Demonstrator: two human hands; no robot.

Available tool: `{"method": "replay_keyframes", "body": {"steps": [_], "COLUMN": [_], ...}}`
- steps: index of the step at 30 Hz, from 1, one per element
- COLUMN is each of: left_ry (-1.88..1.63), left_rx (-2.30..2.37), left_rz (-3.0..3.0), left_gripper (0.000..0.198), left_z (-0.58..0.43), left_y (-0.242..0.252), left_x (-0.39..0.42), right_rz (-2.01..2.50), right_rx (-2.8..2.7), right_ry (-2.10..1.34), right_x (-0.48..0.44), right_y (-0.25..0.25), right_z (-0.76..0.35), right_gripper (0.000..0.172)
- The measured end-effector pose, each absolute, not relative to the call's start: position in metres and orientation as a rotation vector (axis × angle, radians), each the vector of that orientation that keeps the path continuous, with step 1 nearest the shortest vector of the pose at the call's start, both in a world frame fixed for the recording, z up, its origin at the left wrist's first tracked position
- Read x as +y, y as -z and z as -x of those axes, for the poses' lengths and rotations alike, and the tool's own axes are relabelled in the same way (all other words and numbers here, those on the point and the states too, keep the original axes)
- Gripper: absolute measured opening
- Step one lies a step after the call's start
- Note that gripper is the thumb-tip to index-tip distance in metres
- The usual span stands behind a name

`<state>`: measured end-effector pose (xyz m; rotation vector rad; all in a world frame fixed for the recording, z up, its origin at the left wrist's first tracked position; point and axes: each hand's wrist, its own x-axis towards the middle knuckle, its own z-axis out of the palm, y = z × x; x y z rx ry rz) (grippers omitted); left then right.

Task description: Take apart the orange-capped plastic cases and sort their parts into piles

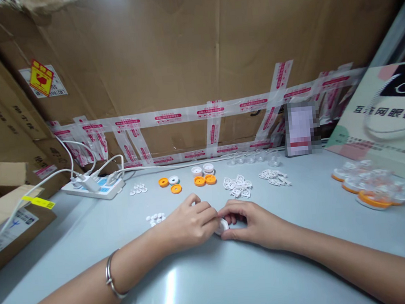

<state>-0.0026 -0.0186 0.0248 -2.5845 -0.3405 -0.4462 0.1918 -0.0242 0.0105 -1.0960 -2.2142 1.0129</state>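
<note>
Near the middle of the grey table, my right hand [245, 219] grips a round white plastic piece [223, 226] by its rim, thumb in front and fingers behind. My left hand [196, 221] is closed at the left side of the same piece, its fingertips partly hidden; whether it pinches a small part cannot be made out. Just left of that hand lie several small white discs [155, 218]. Beyond the hands sit white spoked parts [237, 186], flat white parts [274, 177], orange rings [176, 189] and white round caps [208, 167].
Clear plastic cups [254, 157] line the back. Orange-based clear assemblies [372, 187] stand at right, before a paper bag [384, 122]. A phone [300, 129] leans on a large carton [165, 56]. At left are a power strip [95, 186] with cables and a small box [14, 227].
</note>
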Motion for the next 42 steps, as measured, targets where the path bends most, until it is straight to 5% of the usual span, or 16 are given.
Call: {"method": "replay_keyframes", "body": {"steps": [42], "left_ry": [0.560], "left_rx": [-0.434], "left_rz": [2.688], "left_gripper": [0.020], "left_z": [-0.0017], "left_y": [-0.0195], "left_x": [-0.0172], "right_rz": [1.105], "right_rx": [-2.191], "right_ry": [-1.037], "right_x": [-0.0242], "right_y": [-0.0093], "right_z": [-0.1928], "right_gripper": [0.023]}}
